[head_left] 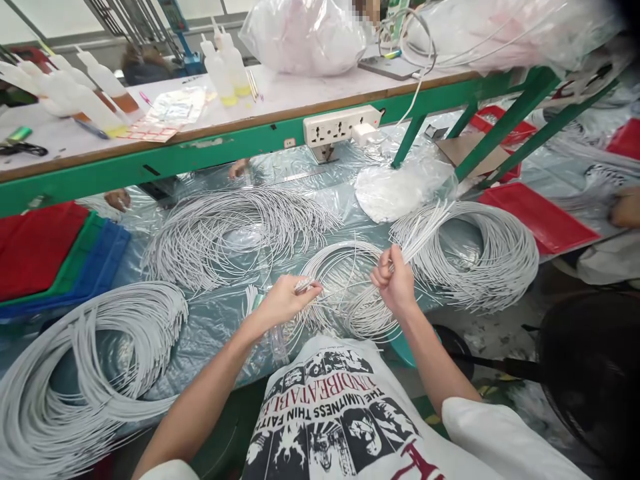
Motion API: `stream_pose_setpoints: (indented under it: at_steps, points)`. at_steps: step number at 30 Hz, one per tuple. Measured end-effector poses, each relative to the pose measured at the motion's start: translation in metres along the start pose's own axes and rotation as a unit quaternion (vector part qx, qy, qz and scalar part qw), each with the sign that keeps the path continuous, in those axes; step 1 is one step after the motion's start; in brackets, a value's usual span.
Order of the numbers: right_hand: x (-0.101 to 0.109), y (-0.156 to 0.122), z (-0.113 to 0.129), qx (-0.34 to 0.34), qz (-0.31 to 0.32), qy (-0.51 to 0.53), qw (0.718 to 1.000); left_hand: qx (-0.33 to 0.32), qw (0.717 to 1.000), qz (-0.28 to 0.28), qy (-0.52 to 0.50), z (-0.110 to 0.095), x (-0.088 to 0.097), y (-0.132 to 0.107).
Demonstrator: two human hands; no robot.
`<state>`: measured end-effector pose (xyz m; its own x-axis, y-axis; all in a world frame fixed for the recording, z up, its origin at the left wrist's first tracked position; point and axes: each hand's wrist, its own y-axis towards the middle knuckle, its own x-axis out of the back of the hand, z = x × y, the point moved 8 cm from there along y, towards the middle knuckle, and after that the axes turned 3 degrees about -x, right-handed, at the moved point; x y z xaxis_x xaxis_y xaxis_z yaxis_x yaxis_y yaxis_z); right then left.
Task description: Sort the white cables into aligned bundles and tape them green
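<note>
Closed round a bunch of white cables, my right hand (393,277) is raised in front of my chest, the cable ends fanning out above it. My left hand (287,299) is closed on cable ends at its fingertips. Between and below both hands lies a looped coil of white cables (370,313). A large coil of cables (510,247) sits to the right, partly behind the held bunch. Farther back is a loose heap of cables (200,233), and a thick coil (30,393) lies at the left.
A green-edged shelf (225,148) crosses above the bench, carrying a power strip (340,127) and squeeze bottles (233,63). Stacked trays (40,247) stand at left; a red tray (543,217) lies at right. Another person's hands (118,199) show beneath the shelf. A dark fan (585,373) stands at lower right.
</note>
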<state>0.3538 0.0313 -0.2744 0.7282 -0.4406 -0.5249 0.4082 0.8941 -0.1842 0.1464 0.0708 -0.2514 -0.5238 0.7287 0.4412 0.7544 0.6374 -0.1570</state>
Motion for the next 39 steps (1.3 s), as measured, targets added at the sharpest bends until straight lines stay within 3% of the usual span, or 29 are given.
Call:
stream_pose_setpoints:
  at_steps: [1, 3, 7, 11, 14, 16, 18, 20, 22, 24, 27, 29, 33, 39]
  points:
    - [0.002, 0.001, 0.001, 0.000, -0.002, 0.002, 1.000, -0.002, 1.000, 0.010, 0.011, 0.001, -0.003, 0.000]
    - [0.004, 0.003, 0.003, 0.001, -0.006, 0.005, 1.000, -0.026, 0.996, 0.084, 0.034, 0.002, -0.031, 0.002]
    - [-0.003, 0.004, 0.002, 0.009, -0.010, 0.000, 1.000, -0.099, 0.959, 0.235, 0.122, 0.014, -0.118, 0.014]
    - [-0.008, 0.003, 0.002, 0.009, -0.013, -0.011, 1.000, -0.108, 0.916, 0.334, 0.193, 0.033, -0.193, 0.033]
    - [-0.005, 0.002, 0.003, 0.011, -0.017, -0.008, 1.000, -0.114, 0.906, 0.364, 0.182, 0.034, -0.222, 0.038]
    - [-0.003, 0.000, 0.002, 0.008, -0.016, 0.000, 1.000, -0.118, 0.909, 0.359, 0.175, 0.031, -0.225, 0.036]
    - [-0.003, -0.003, -0.002, -0.002, -0.008, 0.008, 1.000, -0.122, 0.921, 0.330, 0.170, 0.025, -0.209, 0.031]
    - [-0.008, -0.008, -0.012, -0.026, 0.010, 0.013, 1.000, -0.114, 0.946, 0.280, 0.119, 0.017, -0.176, 0.024]
    - [-0.018, -0.016, -0.028, -0.058, 0.035, 0.003, 0.998, -0.081, 0.976, 0.202, -0.008, 0.006, -0.128, 0.018]
    - [-0.031, -0.027, -0.048, -0.088, 0.064, -0.027, 0.994, -0.054, 0.987, 0.107, -0.106, -0.004, -0.074, 0.010]
    - [-0.056, -0.043, -0.076, -0.103, 0.138, -0.085, 0.981, -0.026, 0.986, -0.047, -0.157, -0.019, -0.006, 0.000]
    - [-0.070, -0.052, -0.088, -0.095, 0.190, -0.120, 0.970, -0.017, 0.977, -0.138, -0.164, -0.026, 0.024, -0.004]
    - [-0.083, -0.053, -0.092, -0.063, 0.223, -0.196, 0.953, -0.005, 0.956, -0.234, -0.176, -0.029, 0.050, -0.004]
    - [-0.091, -0.054, -0.087, -0.038, 0.248, -0.291, 0.923, 0.000, 0.941, -0.249, -0.229, -0.024, 0.052, 0.005]
